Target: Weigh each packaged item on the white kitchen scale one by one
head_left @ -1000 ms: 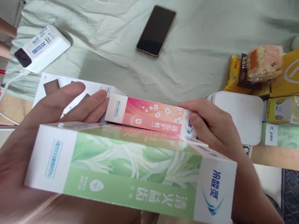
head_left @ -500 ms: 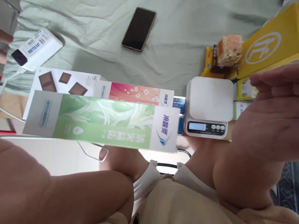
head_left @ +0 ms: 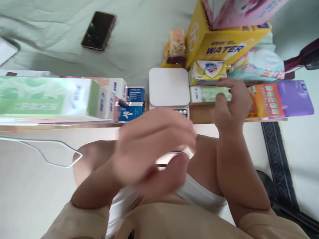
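Observation:
In the head view my left hand (head_left: 152,152), blurred by motion, hangs over my lap in front of the white digital scale (head_left: 169,87). Its thumb stands away from its curved fingers, and nothing shows between them. On the right my right hand (head_left: 233,101) reaches over a slim green toothpaste box (head_left: 209,94), thumb and forefinger spread around its right end; whether they touch it I cannot tell. Behind that box sits a yellow soap box (head_left: 208,71). A large green-and-white toothpaste box (head_left: 45,96) lies on top of other cartons at the left.
Small blue boxes (head_left: 131,112) stand left of the scale. A yellow WATER carton (head_left: 224,46), wrapped snacks (head_left: 176,43), an orange pack (head_left: 266,101) and a purple pack (head_left: 295,98) are at right. A phone (head_left: 98,30) lies on the green sheet. A white cable (head_left: 57,162) hangs at left.
The view has swung right. The large green-and-white toothpaste box now rests on the left stack. My left hand has come to the middle, and my right hand has moved over the slim green box.

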The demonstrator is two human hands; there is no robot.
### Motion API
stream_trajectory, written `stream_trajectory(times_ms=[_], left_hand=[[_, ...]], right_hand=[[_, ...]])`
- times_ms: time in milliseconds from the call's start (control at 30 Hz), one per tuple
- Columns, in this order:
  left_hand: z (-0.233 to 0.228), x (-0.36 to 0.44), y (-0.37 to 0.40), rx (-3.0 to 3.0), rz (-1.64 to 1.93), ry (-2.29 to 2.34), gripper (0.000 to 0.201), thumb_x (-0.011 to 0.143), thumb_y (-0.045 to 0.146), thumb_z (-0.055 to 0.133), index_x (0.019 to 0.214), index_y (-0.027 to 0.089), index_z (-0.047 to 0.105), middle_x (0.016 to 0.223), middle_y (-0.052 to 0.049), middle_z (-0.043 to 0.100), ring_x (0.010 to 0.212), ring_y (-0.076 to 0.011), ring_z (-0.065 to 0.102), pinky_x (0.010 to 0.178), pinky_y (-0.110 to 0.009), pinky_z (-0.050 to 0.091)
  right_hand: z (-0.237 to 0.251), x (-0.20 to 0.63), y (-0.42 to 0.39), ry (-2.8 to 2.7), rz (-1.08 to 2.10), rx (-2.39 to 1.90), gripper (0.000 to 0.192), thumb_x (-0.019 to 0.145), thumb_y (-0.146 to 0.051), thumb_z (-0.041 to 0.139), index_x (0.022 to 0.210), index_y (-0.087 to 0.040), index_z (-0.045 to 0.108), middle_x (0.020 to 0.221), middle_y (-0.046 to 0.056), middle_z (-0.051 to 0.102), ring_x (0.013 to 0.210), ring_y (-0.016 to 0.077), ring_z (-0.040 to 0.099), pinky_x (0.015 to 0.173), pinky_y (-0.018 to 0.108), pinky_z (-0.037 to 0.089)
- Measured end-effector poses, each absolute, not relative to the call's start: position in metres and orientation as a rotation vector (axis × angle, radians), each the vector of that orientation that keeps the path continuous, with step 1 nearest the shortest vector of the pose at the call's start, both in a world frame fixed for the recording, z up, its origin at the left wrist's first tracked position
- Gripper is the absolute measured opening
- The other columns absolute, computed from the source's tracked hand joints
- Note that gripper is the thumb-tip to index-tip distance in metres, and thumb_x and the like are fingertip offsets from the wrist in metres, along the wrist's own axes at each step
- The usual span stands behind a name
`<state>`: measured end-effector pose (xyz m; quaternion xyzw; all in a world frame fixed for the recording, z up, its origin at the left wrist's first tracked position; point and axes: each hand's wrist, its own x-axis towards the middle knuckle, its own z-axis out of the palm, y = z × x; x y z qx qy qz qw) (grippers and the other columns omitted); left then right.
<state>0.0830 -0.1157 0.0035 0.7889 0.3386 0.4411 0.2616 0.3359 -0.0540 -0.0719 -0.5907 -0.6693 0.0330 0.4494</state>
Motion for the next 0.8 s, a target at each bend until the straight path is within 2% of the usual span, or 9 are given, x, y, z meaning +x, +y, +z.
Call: stream_trajectory(times_ms=[67,167,267,367,467,567,667,733,800], left_hand=[[-0.017,0.113,-0.098,2.157,1.134,0.918,0.016,0.095,0.013,0.055,0.101,0.021,0.067,0.107,-0.005,0.077,0.098,-0.0182,0.075,0.091,-0.036,0.066],[-0.048,0.148,-0.078,2.125,0.898,1.172,0.029,0.096,0.023,0.054,0.12,0.016,0.068,0.138,-0.015,0.071,0.131,-0.0259,0.068,0.111,-0.043,0.061],[-0.065,0.166,-0.069,2.153,0.639,1.292,0.051,0.095,0.028,0.055,0.142,0.009,0.06,0.157,-0.021,0.057,0.151,-0.0324,0.053,0.127,-0.052,0.05],[-0.069,0.174,-0.066,2.21,0.542,1.309,0.055,0.095,0.028,0.052,0.145,0.005,0.059,0.159,-0.024,0.054,0.156,-0.0371,0.046,0.13,-0.058,0.044],[-0.07,0.177,-0.065,2.254,0.561,1.313,0.05,0.096,0.027,0.051,0.139,0.007,0.064,0.155,-0.023,0.057,0.153,-0.039,0.049,0.128,-0.059,0.045],[-0.072,0.178,-0.064,2.245,0.648,1.316,0.046,0.096,0.026,0.051,0.136,0.009,0.065,0.152,-0.023,0.059,0.147,-0.0367,0.055,0.124,-0.056,0.05],[-0.071,0.174,-0.061,2.201,0.759,1.292,0.042,0.097,0.027,0.051,0.134,0.01,0.064,0.146,-0.022,0.062,0.141,-0.0319,0.06,0.12,-0.05,0.054],[-0.068,0.168,-0.058,2.176,0.865,1.248,0.038,0.097,0.027,0.052,0.132,0.014,0.061,0.142,-0.02,0.064,0.138,-0.0298,0.061,0.119,-0.049,0.055],[-0.064,0.161,-0.056,2.137,1.016,1.178,0.036,0.098,0.029,0.053,0.132,0.019,0.057,0.139,-0.017,0.065,0.135,-0.0277,0.062,0.118,-0.048,0.055]], right_hand=[[-0.081,0.348,-0.058,-1.811,0.079,-1.582,0.037,0.085,-0.016,0.051,0.116,-0.018,0.07,0.137,0.012,0.072,0.136,0.0275,0.065,0.121,0.05,0.049],[-0.089,0.359,-0.065,-1.997,0.178,-1.866,0.057,0.082,-0.019,0.049,0.137,-0.02,0.061,0.161,0.01,0.055,0.157,0.034,0.045,0.13,0.065,0.034],[-0.092,0.363,-0.069,-2.072,0.223,-2.005,0.074,0.083,-0.032,0.057,0.156,-0.023,0.045,0.167,0.012,0.046,0.164,0.0399,0.031,0.132,0.074,0.02],[-0.093,0.363,-0.068,-2.101,0.17,-2.018,0.087,0.082,-0.048,0.067,0.159,-0.021,0.04,0.164,0.018,0.045,0.164,0.0431,0.028,0.132,0.073,0.017],[-0.095,0.363,-0.064,-2.121,0.117,-1.992,0.076,0.082,-0.047,0.068,0.15,-0.021,0.045,0.17,0.018,0.036,0.165,0.0427,0.025,0.132,0.072,0.018],[-0.096,0.366,-0.062,-2.149,0.116,-1.936,0.062,0.085,-0.035,0.063,0.144,-0.024,0.047,0.166,0.014,0.045,0.163,0.0382,0.031,0.133,0.07,0.017],[-0.093,0.373,-0.067,-2.191,0.101,-1.846,0.057,0.086,-0.027,0.061,0.142,-0.027,0.052,0.151,0.009,0.059,0.155,0.0338,0.045,0.132,0.066,0.02],[-0.088,0.377,-0.073,-2.201,0.028,-1.751,0.047,0.089,-0.028,0.061,0.136,-0.029,0.058,0.141,0.008,0.064,0.144,0.0311,0.057,0.13,0.062,0.028],[-0.08,0.379,-0.078,-2.124,-0.055,-1.644,0.042,0.092,-0.038,0.063,0.132,-0.028,0.062,0.131,0.009,0.066,0.127,0.0293,0.065,0.119,0.057,0.043]])
